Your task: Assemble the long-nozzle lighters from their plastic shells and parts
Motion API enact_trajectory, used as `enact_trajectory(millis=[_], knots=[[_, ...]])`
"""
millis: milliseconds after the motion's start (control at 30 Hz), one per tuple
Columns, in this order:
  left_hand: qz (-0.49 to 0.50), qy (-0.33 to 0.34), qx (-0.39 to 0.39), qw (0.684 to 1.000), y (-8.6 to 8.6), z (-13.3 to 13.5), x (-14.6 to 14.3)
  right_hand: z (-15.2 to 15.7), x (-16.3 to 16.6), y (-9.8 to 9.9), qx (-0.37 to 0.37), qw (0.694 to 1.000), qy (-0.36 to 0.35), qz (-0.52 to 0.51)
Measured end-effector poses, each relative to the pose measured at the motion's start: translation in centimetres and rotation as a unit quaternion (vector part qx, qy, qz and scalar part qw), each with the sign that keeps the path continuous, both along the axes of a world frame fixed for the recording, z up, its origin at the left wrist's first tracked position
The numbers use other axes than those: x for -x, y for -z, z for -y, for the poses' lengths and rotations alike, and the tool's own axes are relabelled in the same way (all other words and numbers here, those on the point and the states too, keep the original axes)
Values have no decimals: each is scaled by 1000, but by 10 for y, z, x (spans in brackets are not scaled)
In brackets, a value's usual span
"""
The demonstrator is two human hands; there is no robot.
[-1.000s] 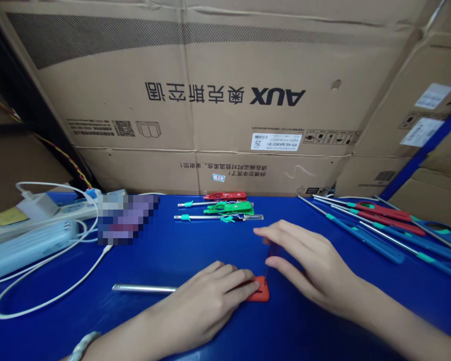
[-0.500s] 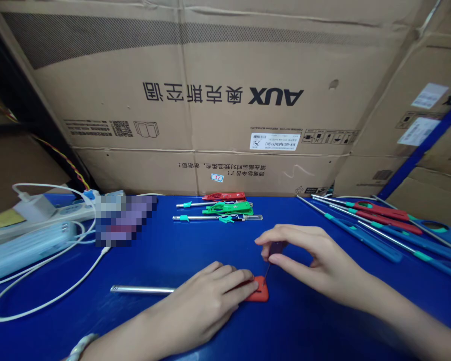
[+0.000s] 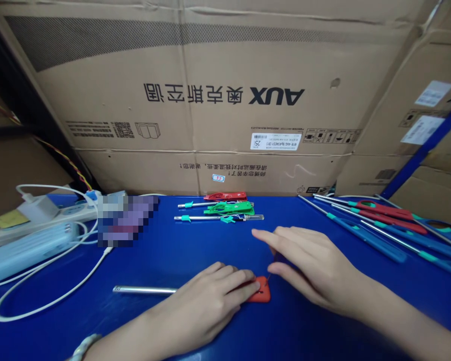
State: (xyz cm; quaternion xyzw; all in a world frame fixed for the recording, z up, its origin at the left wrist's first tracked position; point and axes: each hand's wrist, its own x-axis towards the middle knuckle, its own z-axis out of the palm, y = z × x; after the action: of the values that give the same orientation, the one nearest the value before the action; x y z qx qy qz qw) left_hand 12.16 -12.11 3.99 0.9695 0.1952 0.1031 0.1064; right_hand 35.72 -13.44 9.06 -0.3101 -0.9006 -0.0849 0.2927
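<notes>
L hand (image 3: 214, 301) lies flat-ish over a red handle (image 3: 263, 292), fingers together and clamped down on it against the table, w/ only the handle's rounded R end poking out past the fingertips. R hand (image 3: 308, 260) is just beside it, index finger and thumb apart at the tips, w/ a thin driver (image 3: 276, 257) betw. them; its dark grip is mostly hidden, so from where I stand I can't tell how firmly it's pinched. Its slim shaft slants down to the red handle's R end (whether the tip is seated, can't tell). Out the other side of the L hand runs a shiny metal tube (image 3: 145, 290), approx. in line w/ the handle; the palm covers any join. There's a pale bracelet (image 3: 83, 347) on the L wrist. All this is on a blue table (image 3: 165, 250). Farther back, near the cardboard (image 3: 218, 55), a red piece (image 3: 225, 196) and a green piece (image 3: 231, 208) lie beside slim metal rods (image 3: 206, 218) w/ teal clips. Off to the R: a fanned-out bunch of long tools, some w/ blue handles (image 3: 376, 243), others w/ red handles (image 3: 391, 210). Far L: a light-blue power bank (image 3: 32, 248), a looping white cable (image 3: 52, 306), a white power strip (image 3: 75, 213), plus a blurred-out purplish item (image 3: 135, 215). The cardboard's big AUX lettering is upside down.
</notes>
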Motion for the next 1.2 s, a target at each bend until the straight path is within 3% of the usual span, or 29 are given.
enact_trajectory(millis=[133, 300, 467, 633, 800, 1000, 1133, 1200], knots=[[11, -4, -7, 1000, 1, 0, 0, 0, 1, -1, 147, 988, -46, -12], [4, 0, 2, 1000, 1, 0, 0, 0, 2, -1, 43, 999, -6, -11], [-17, -4, 0, 1000, -1, -1, 0, 0, 0, -5, 152, 987, -44, -11], [0, 0, 1, 1000, -1, 0, 0, -6, 1, 2, 25, 1000, -2, -17], [7, -2, -10, 1000, -1, 0, 0, -8, -2, -5, 198, 978, -49, -42], [-3, -1, 2, 1000, -2, 0, 0, -7, -2, -3, 68, 998, -4, -16], [-16, -5, 4, 1000, -2, 0, 0, -4, -3, -9, 187, 981, -47, -3], [-25, -4, 5, 1000, -2, 0, 0, -4, -2, -7, 179, 983, -35, -16]])
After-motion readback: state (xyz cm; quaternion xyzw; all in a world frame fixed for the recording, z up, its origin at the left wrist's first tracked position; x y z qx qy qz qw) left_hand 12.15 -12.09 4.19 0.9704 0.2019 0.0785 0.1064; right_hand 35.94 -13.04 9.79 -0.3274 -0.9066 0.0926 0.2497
